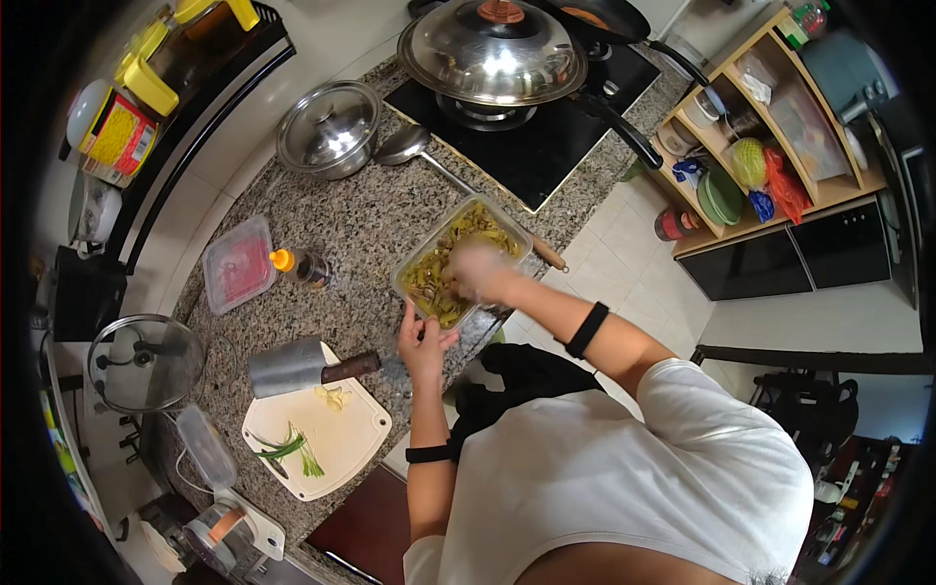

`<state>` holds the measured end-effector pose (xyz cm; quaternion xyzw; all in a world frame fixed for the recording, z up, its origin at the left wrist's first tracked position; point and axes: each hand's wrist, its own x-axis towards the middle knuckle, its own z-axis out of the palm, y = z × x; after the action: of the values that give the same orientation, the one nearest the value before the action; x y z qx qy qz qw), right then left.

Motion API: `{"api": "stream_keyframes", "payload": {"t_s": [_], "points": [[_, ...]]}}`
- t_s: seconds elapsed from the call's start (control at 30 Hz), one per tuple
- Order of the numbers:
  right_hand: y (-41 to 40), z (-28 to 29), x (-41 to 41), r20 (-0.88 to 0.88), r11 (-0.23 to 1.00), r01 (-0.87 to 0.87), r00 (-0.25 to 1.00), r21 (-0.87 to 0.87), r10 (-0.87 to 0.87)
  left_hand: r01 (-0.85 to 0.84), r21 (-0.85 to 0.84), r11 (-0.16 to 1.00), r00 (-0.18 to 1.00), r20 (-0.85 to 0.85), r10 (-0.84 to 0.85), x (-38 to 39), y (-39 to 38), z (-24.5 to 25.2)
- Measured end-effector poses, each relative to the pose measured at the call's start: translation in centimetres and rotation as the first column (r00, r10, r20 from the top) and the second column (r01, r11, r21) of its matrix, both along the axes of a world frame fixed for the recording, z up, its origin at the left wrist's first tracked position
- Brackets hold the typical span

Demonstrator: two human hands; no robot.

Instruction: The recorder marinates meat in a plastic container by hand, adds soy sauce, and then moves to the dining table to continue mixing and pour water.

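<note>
My left hand [425, 344] grips the near corner of a clear plastic container [529, 235], thumb against its outer side. The container holds chopped green-yellow vegetables [431, 275]. Over the container's middle is my right hand [480, 269], blurred by motion, its fingers down among the vegetables; whether they are closed on any cannot be told. Left of my left hand, a cleaver [287, 368] lies across the edge of a white cutting board [344, 439], which bears peeled garlic cloves [334, 397] and cut green onion [311, 462].
A lidded wok [493, 62] sits on the gas stove [585, 139]. A metal ladle [404, 143] reaches behind the container. Further left are a lidded steel pot [329, 131], a yellow-capped bottle [301, 267] and a plastic box with red contents [239, 263]. A glass lid [146, 363] stands at the left.
</note>
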<state>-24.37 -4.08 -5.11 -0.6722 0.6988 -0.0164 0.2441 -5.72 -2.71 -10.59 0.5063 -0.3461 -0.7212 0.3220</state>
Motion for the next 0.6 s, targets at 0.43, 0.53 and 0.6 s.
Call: {"api": "stream_keyframes", "payload": {"t_s": [0.43,0.53,0.6], "points": [[-0.2,2.6,-1.7,-0.063,0.978,0.198,0.977,-0.064,-0.202,-0.037,0.015,0.999,0.999,0.002,0.037,0.4,0.3,0.4],[-0.2,-1.6,-2.1,-0.066,0.945,0.300,0.948,-0.131,-0.310,-0.012,0.003,1.000,1.000,0.012,0.011,-0.3,0.0,1.0],[-0.4,-2.1,-0.8,-0.061,0.971,0.235,0.970,-0.033,-0.237,-0.003,0.013,1.000,1.000,0.027,0.003,0.0,0.3,0.9]]}}
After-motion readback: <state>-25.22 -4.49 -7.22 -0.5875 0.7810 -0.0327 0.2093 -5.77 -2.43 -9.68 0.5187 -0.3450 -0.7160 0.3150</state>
